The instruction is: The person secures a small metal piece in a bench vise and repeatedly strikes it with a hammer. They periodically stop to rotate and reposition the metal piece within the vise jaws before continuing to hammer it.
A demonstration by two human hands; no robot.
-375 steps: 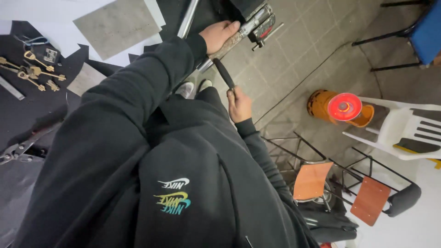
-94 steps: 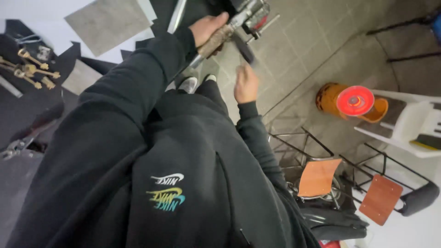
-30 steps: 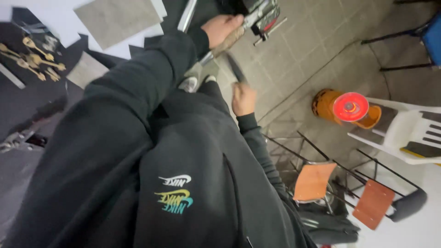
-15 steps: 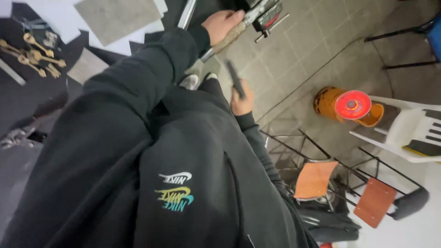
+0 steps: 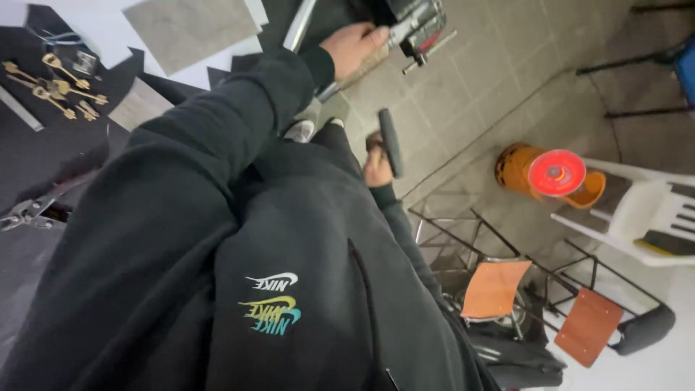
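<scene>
His left hand [image 5: 356, 49] is clenched around a metal tool [image 5: 413, 25] at the dark desk [image 5: 43, 156] edge, while the right hand [image 5: 378, 163] grips a black handle [image 5: 391, 142] held upright just below (brass keys [image 5: 54, 90] lie well apart).

Open tiled floor [image 5: 499, 65] lies right of the bench vise [image 5: 416, 22]. Near right, metal-framed chairs [image 5: 507, 289] and an orange heater [image 5: 543, 170] obstruct passage (both on the floor).
</scene>
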